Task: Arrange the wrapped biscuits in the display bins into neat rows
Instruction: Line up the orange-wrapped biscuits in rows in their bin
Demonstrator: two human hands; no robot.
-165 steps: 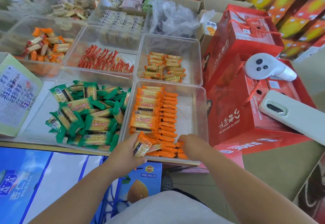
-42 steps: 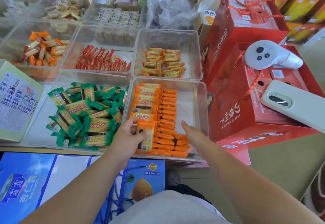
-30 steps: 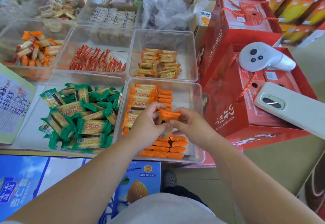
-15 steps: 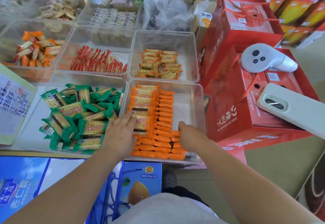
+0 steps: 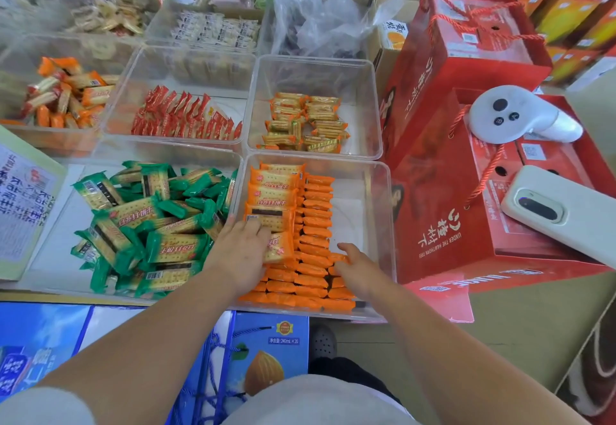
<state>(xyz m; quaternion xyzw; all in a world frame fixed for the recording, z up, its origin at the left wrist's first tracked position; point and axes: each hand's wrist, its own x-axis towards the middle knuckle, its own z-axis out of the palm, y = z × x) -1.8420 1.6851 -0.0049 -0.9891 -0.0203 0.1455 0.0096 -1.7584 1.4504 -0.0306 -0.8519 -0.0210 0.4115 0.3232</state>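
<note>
Orange-wrapped biscuits (image 5: pixel 273 196) lie in a row along the left side of a clear plastic bin (image 5: pixel 376 198), with a second row of orange packs on edge (image 5: pixel 316 224) beside them. My left hand (image 5: pixel 241 251) lies flat, fingers spread, on the near end of the flat row, touching the nearest pack (image 5: pixel 279 248). My right hand (image 5: pixel 358 269) rests on the loose orange packs at the bin's near right, fingers apart, gripping nothing I can see. The right part of the bin's floor is bare.
Left of this bin, a bin of green-wrapped biscuits (image 5: pixel 146 224) lies jumbled. Behind are bins of small orange packs (image 5: pixel 305 123) and red packs (image 5: pixel 186 118). Red gift boxes (image 5: pixel 466 171) stand right, carrying a white controller (image 5: pixel 520 114) and a phone (image 5: pixel 560 211).
One second ago both hands held an orange pack above the bin. It now lies at the near end of the flat row, with my left hand pressed on it and my right hand lowered.
</note>
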